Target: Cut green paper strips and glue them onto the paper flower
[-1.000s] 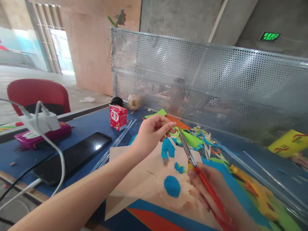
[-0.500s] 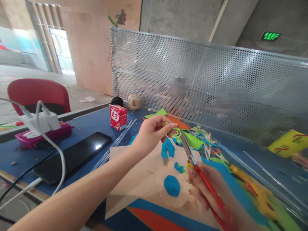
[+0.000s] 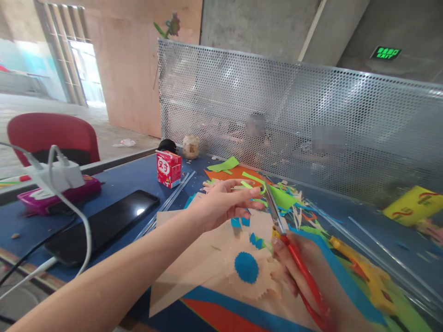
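Observation:
My left hand [image 3: 221, 203] is above the paper with its fingers apart, and I see nothing gripped in it. Just past its fingertips, a curled light-green paper strip [image 3: 254, 177] lies against the tip of the scissors [image 3: 273, 207]. These red-handled scissors are in my right hand [image 3: 311, 258], blades pointing away from me. Below, a blue toothed paper disc [image 3: 246, 267] rests on a larger beige toothed paper round [image 3: 238, 288]. A small blue cut piece [image 3: 256, 240] is just above the disc.
Paper scraps [image 3: 294, 198] are heaped beyond the scissors. A yellow glue gun [image 3: 367, 272] and clear sticks lie right. To the left are a phone [image 3: 104, 226], a red carton [image 3: 169, 169] and a charger [image 3: 62, 177] with cables. A perforated metal screen [image 3: 294, 106] stands behind.
My left hand has gone from a pinch to spread fingers and moved slightly lower and right. The green strip now shows beyond it. The scissors have shifted slightly right.

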Tool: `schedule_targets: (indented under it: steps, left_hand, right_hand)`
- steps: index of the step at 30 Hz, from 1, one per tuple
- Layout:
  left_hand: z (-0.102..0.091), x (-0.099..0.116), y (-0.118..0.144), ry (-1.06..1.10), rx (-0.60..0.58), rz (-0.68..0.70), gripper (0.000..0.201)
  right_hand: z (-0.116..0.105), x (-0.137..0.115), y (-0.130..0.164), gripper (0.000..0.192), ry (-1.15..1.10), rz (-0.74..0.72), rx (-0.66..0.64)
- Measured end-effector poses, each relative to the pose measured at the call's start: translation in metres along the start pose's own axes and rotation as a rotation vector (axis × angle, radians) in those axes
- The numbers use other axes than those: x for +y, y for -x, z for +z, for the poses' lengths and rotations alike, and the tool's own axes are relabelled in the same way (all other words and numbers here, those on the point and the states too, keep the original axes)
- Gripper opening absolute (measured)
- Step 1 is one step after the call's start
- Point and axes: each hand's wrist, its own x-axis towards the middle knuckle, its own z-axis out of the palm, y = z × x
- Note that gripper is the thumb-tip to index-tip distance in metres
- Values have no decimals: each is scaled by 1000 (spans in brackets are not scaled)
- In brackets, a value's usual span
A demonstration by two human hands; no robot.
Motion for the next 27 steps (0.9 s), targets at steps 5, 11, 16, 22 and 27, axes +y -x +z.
schedule_targets:
  steps: [5,11,16,22,27]
  left_hand:
    - [1,1,0,0,82,84,19]
    - [-1,3,-3,-127,109,223,24]
    - [1,3,-1,-224,84,293,17]
    - [1,2,-1,-239,122,361,11]
    - [3,4,0,-293,153,438,10]
  right_hand:
    - [-1,6,-5,52,-16,38,-20]
    - [-2,9,-8,50,-15,22,-29]
    - [-2,4,-4,49,13,16,-49]
    - [0,1,-3,50,-15,65,-37]
    - [1,1,-3,50,-15,64,-34]
